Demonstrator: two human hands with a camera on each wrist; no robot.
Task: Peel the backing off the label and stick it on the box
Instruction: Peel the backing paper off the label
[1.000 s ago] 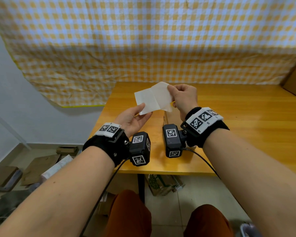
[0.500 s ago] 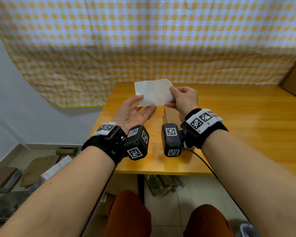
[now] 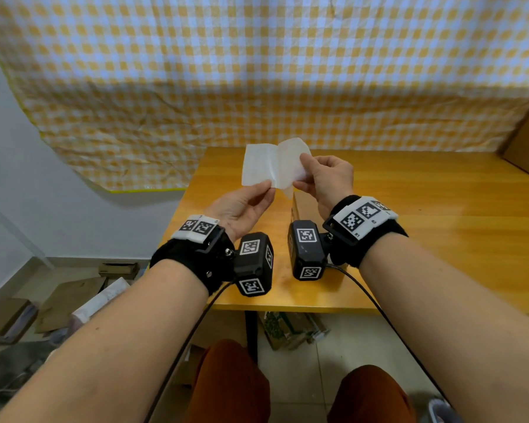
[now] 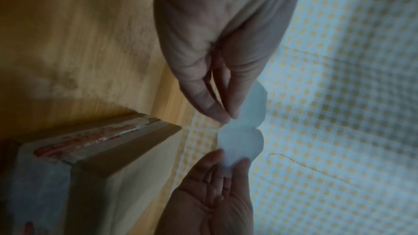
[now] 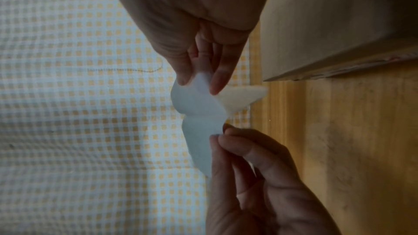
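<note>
Since the earlier frames the white paper label sheet point(image 3: 271, 166) has been opened wider between the hands, and the left thumb has been brought up from a loose touch to a firm pinch on its lower edge. Nearest the camera, rust-coloured trousers point(image 3: 232, 383) and two bare forearms are seen, each wrist being wrapped in a black band with a marker-covered camera block point(image 3: 254, 264). Just beyond, the left hand point(image 3: 242, 206) is held palm up, the sheet's lower left part being pinched between thumb and fingers. The right hand point(image 3: 327, 178) is curled, and the sheet's right part is pinched between its thumb and forefinger. The sheet is held in the air above the near left part of the yellow wooden table point(image 3: 440, 224), and two layers are seen parted in the right wrist view; which is label and which backing cannot be told. Beneath and just behind the hands a brown cardboard box point(image 4: 108, 158) is stood on the table, near its front edge, largely hidden in the head view. Farthest off, a yellow-and-white checked cloth point(image 3: 257, 71) is hung along the table's back edge.
</note>
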